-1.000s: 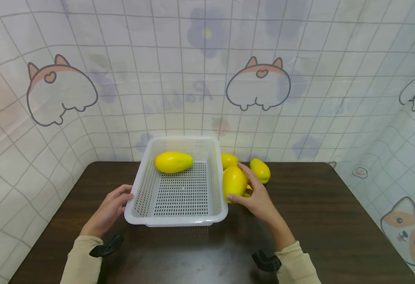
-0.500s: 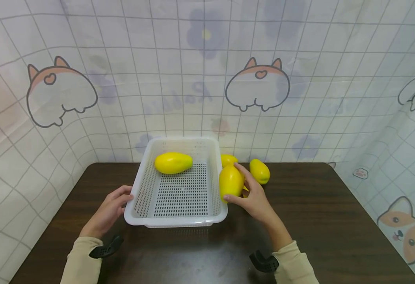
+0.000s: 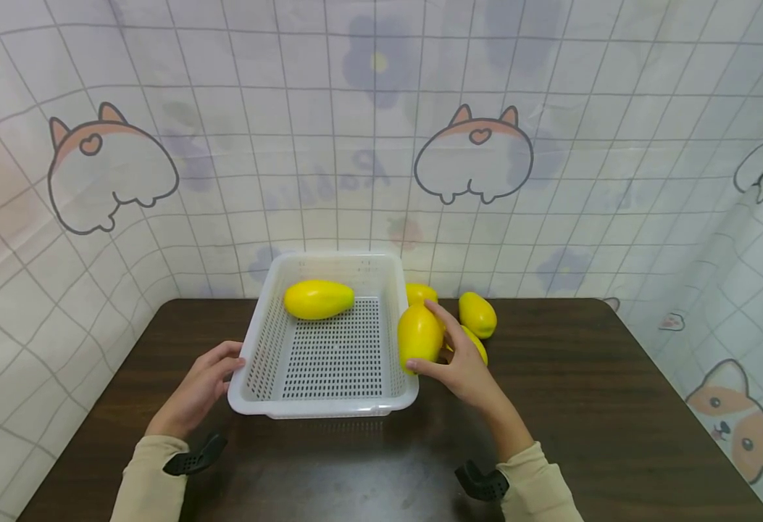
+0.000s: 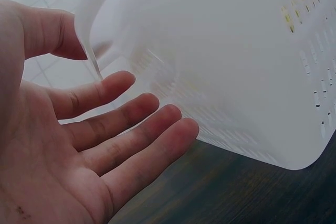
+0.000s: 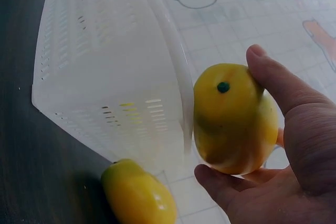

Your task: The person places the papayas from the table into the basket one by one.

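Note:
My left hand (image 3: 197, 391) holds the left rim of a white perforated plastic basket (image 3: 329, 407), thumb over the edge. In the left wrist view its fingers (image 4: 142, 150) stretch along the basket's outer wall. One yellow mango (image 3: 319, 299) lies inside the basket at the back. My right hand (image 3: 467, 368) grips another yellow mango (image 3: 419, 337) between thumb and fingers, raised to the height of the right rim, which it overlaps in the head view. The right wrist view shows this mango's green stem end (image 5: 223, 87) beside the basket's rim.
More yellow mangoes lie on the dark wooden table (image 3: 590, 406) right of the basket: one near its back corner (image 3: 422, 292), one farther right (image 3: 477, 315), one partly behind the right hand (image 3: 476, 345). A patterned cloth (image 3: 603, 181) hangs behind and at both sides.
My right hand has moved slightly left with its mango, over the basket's right rim. More of the mango behind that hand shows now. The left hand and basket have stayed in place.

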### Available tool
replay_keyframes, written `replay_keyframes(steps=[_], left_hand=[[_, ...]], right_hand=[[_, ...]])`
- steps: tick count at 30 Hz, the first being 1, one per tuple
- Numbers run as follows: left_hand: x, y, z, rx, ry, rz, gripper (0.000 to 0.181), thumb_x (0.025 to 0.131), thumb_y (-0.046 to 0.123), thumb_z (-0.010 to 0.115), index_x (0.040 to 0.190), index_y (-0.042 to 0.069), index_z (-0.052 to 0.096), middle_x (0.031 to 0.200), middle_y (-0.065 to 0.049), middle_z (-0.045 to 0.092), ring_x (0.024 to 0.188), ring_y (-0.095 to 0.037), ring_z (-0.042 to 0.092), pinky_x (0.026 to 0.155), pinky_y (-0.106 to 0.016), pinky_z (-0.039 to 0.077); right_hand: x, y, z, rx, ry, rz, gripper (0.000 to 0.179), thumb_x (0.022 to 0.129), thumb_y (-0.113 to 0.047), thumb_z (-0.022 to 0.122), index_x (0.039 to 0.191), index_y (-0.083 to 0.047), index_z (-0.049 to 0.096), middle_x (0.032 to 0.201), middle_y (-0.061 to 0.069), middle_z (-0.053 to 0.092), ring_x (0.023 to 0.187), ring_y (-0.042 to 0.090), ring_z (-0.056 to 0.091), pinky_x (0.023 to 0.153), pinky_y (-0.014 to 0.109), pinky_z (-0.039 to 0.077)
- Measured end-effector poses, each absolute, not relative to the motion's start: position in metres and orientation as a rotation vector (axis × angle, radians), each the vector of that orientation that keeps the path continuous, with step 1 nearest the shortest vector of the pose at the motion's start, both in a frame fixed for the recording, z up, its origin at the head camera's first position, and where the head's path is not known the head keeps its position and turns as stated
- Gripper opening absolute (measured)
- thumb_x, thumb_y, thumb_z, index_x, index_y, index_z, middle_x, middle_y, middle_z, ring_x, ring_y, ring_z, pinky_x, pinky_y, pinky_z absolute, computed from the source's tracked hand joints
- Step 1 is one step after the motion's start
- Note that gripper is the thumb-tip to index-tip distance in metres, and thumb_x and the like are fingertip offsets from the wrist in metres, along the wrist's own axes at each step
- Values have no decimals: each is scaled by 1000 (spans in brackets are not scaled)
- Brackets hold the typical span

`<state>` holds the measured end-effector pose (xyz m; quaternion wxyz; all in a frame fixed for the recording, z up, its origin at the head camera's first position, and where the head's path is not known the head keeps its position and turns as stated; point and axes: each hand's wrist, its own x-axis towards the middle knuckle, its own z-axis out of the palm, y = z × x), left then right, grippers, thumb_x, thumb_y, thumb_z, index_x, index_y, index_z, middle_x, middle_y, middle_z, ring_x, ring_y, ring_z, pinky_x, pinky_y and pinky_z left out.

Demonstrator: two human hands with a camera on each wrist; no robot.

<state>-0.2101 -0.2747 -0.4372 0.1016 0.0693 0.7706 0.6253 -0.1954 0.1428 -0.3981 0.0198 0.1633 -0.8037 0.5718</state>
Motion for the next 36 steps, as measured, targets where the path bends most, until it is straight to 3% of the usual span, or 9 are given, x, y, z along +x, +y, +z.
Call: replay_keyframes(steps=[3, 11, 36], left_hand=[[-210, -275, -437, 201, 2279, 1838, 46, 102, 34, 45, 135, 2, 43, 127, -4, 52, 105, -8, 60, 89, -37, 54], [-210, -275, -438, 221, 2268, 1836, 45, 102, 33, 43, 135, 2, 41, 123, 3, 53, 105, -7, 60, 88, -34, 53], [-211, -276, -438, 204, 2278, 1822, 47, 101, 37, 45, 135, 4, 42, 124, 3, 53, 105, -7, 60, 88, -34, 54]], right_hand=[[-197, 143, -400, 517, -2499, 1753, 87, 80, -24, 77, 150, -30, 26, 145, 8, 40, 120, 33, 53, 101, 51, 46], [-198, 143, -403, 596, -2479, 1721, 85, 83, -22, 76, 151, -28, 26, 145, 11, 42, 115, 32, 56, 99, 50, 46], [-197, 139, -405, 635, -2518, 1682, 87, 83, -31, 75, 152, -35, 23, 154, 4, 34, 130, 30, 44, 108, 58, 36]])
